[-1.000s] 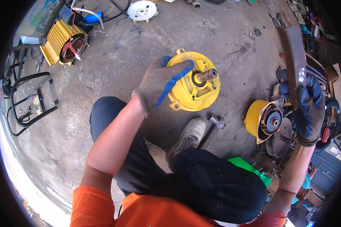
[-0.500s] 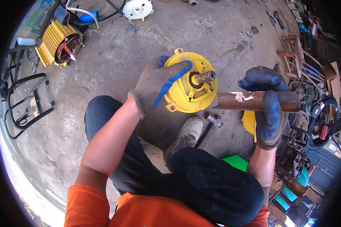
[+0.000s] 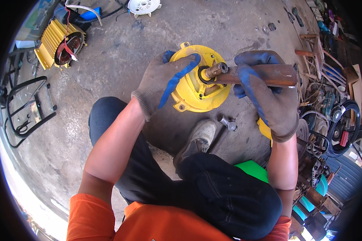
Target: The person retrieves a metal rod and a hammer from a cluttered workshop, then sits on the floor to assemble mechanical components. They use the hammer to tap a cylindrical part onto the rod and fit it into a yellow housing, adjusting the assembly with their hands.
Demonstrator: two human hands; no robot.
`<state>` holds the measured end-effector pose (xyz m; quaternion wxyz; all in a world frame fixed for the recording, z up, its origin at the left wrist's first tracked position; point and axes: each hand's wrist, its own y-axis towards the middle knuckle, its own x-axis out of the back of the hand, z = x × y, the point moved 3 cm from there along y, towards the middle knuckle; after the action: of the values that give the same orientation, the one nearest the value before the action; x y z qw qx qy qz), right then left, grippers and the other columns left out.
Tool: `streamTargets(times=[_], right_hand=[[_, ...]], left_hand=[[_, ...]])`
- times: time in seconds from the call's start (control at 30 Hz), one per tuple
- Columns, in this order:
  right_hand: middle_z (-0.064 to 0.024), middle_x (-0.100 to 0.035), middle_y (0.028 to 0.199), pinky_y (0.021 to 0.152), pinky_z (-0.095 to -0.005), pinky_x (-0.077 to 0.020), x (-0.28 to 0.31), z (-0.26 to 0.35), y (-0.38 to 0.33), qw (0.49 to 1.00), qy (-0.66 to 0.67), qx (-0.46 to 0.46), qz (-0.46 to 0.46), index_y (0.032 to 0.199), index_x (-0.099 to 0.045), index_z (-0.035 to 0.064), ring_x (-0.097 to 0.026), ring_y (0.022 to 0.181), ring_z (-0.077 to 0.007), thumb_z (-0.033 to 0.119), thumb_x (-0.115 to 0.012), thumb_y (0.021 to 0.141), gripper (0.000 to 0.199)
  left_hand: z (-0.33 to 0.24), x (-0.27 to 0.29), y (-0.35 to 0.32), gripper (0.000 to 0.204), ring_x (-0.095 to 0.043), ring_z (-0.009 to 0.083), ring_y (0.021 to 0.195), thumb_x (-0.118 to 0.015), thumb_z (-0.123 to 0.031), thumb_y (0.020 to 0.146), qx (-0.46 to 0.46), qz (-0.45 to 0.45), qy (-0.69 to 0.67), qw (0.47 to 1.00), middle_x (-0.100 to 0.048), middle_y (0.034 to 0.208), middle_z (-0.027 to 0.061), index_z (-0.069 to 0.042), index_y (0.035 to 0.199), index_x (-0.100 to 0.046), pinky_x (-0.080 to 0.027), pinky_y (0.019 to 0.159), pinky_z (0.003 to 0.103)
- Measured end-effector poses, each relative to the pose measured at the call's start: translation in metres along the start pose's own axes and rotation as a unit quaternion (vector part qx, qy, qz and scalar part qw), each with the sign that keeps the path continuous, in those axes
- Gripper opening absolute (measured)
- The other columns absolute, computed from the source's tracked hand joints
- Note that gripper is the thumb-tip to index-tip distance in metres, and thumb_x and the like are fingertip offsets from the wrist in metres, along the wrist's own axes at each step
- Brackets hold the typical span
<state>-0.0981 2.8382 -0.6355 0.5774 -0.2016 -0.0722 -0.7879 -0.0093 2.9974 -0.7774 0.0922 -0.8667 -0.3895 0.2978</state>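
A round yellow motor end cover (image 3: 185, 92) is held up in front of me, its face turned up and to the right. A metal shaft (image 3: 216, 70) sticks out of its middle through a black ring (image 3: 205, 81). My left hand (image 3: 157, 76), in a grey and blue work glove, grips the cover's left rim, thumb across the face. Gloved the same way, my right hand (image 3: 269, 90) is closed around a rusty brown metal bar (image 3: 284, 74). The bar's narrow left end lies beside the shaft, at the black ring; exact contact is hard to make out.
A hammer (image 3: 228, 123) lies on the concrete by my shoe (image 3: 203, 134). A yellow finned motor housing (image 3: 54, 42) stands far left, a white fan (image 3: 144, 6) at the back. A black metal frame (image 3: 28, 104) is at left. Tools and a coiled black hose (image 3: 350, 140) crowd the right.
My right hand has moved left and up with the bar, bringing its end from below right of the cover to the shaft. My left hand and the cover have shifted slightly up and left.
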Motion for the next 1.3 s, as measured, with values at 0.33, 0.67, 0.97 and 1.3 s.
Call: streamTargets(times=[0.33,0.67,0.97,1.3], right_hand=[[-0.0090,-0.069,0.085,0.063,-0.0251,-0.0526,-0.003,-0.010,0.005,0.999,-0.027,0.025,-0.004,0.088,-0.071,-0.0035,-0.067,0.074,-0.0116,0.013,-0.078,0.083,0.019],[-0.0107,-0.069,0.084,0.059,-0.0246,-0.0517,-0.006,-0.005,0.002,0.993,-0.111,0.034,-0.007,0.079,-0.072,-0.0018,-0.067,0.070,-0.0130,0.016,-0.082,0.079,0.020],[-0.0110,-0.068,0.090,0.061,-0.0244,-0.0528,-0.018,-0.012,-0.004,0.994,-0.089,0.041,-0.041,0.076,-0.070,-0.0029,-0.066,0.072,-0.0120,0.016,-0.083,0.079,0.023],[-0.0115,-0.070,0.096,0.069,-0.0249,-0.0557,-0.009,-0.007,-0.038,0.995,-0.030,-0.035,-0.094,0.089,-0.070,-0.0030,-0.069,0.081,-0.0129,0.000,-0.078,0.080,0.013]], left_hand=[[0.005,-0.003,0.001,0.045,-0.072,0.0186,0.082,-0.077,-0.024,0.087,-0.017,-0.017,-0.025,0.999,-0.071,0.098,0.0147,0.005,0.115,-0.057,-0.061,0.073,0.031],[0.003,-0.005,0.000,0.045,-0.072,0.0183,0.081,-0.077,-0.025,0.087,-0.007,-0.023,-0.041,0.999,-0.071,0.098,0.0146,0.006,0.114,-0.058,-0.061,0.072,0.030],[0.005,-0.005,-0.005,0.042,-0.072,0.0187,0.080,-0.077,-0.024,0.087,-0.009,-0.021,-0.030,0.999,-0.072,0.095,0.0147,0.005,0.112,-0.060,-0.061,0.072,0.030],[0.003,-0.017,-0.017,0.036,-0.071,0.0157,0.079,-0.077,-0.020,0.086,0.044,-0.018,-0.050,0.998,-0.072,0.094,0.0130,0.006,0.107,-0.064,-0.060,0.070,0.029]])
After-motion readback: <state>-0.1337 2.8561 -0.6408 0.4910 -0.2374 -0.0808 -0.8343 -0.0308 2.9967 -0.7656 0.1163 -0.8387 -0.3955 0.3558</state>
